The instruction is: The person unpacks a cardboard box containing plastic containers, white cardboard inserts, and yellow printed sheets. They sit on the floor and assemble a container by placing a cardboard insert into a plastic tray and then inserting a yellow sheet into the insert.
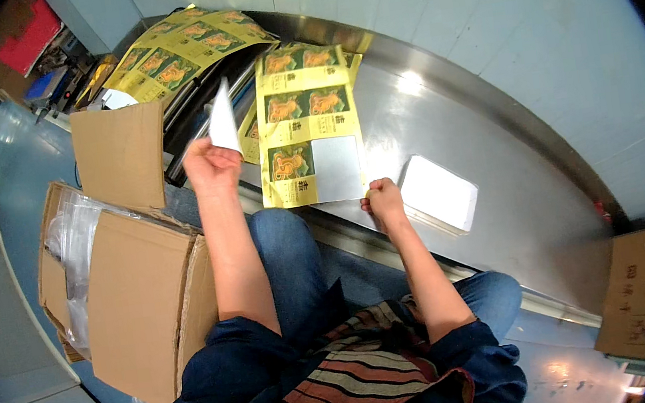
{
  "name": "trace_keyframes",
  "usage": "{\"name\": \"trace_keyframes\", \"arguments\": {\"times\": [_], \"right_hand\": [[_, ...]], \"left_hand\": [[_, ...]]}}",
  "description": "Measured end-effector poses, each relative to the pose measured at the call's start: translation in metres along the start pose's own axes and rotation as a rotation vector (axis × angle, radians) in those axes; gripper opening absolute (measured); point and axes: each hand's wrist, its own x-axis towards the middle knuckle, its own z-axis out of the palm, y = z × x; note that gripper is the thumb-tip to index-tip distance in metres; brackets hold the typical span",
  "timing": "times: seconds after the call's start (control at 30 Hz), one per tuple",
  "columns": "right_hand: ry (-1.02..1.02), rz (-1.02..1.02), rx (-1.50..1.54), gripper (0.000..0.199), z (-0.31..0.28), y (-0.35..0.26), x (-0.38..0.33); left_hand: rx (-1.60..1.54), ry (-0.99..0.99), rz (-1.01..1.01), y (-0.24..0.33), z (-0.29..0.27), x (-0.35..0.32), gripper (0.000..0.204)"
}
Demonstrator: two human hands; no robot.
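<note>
In my left hand [212,165], raised left of the sheet, is a thin white card [223,123], pinched and tilted nearly upright. My right hand [383,200] has its fingers closed at the lower right corner of a yellow printed film sheet [271,159]. Rows of dark green pictures with orange figures cover this sheet. A pale grey rectangle [337,169] takes up its lower right picture place; whether it is a card lying on top I cannot tell. Right of my right hand, a stack of white cards [439,193] sits on the metal tabletop [516,202].
A wide yellow printed film [186,45] drapes over dark rollers [185,130] at the back left. By my left forearm stands an open cardboard box [137,297] with clear plastic [81,239] inside. Another carton [639,283] is at the far right. A pale wall [462,23] bounds the table's back.
</note>
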Motion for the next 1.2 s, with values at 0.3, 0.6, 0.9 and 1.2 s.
{"name": "trace_keyframes", "arguments": {"times": [0.3,0.6,0.9,1.2], "right_hand": [[-0.387,-0.192,0.956,0.049,-0.078,-0.134,-0.122],[0.030,-0.113,0.623,0.020,-0.133,-0.083,-0.144],[-0.050,-0.107,0.540,0.024,-0.155,-0.070,-0.165],[0.305,-0.150,0.430,0.069,-0.152,-0.018,-0.156]], "left_hand": [[1.319,-1.063,1.324,-0.105,0.040,-0.157,0.007],[1.338,-1.184,0.750,-0.168,0.018,-0.192,0.027],[1.144,-0.806,-0.191,-0.196,0.022,-0.162,0.011],[1.223,-1.019,0.062,-0.216,0.035,-0.167,0.013]]}}
